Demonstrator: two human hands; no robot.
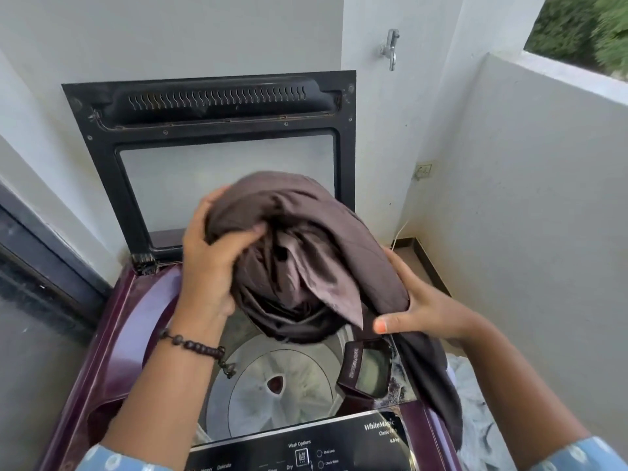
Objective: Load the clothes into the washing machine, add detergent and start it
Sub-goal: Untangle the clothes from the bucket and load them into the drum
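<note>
Above the drum: a bundled brown garment (306, 253) hangs between both hands, bunched so it can drop through the opening in one piece.
Left hand (210, 263): its fingers curl over the top of the bundle and the thumb presses into the folds, pinching the cloth; this looks like the carrying grip that takes the weight.
Right hand (418, 307): spread wide, fingers fairly straight, it cups the bundle's side from beneath, thumb pointing toward the left hand; it seems to steer rather than clamp.
Loose tail: one length of the cloth trails down past the right wrist and over the machine's right edge, outside the tub, so it could snag there unless gathered in.
Below the hands: the washing machine (136, 317) stands with its lid (217, 130) raised upright behind the bundle, leaving the drum (272, 379) exposed; no clothes show in what can be seen of it.
Beyond the right forearm: pale clothes (475, 402) lie beside the machine, probably waiting their turn.
Nearest the body: the control panel (306, 450), untouched.
Stage: loading appears to be just starting; detergent is nowhere in sight, and starting comes later.
</note>
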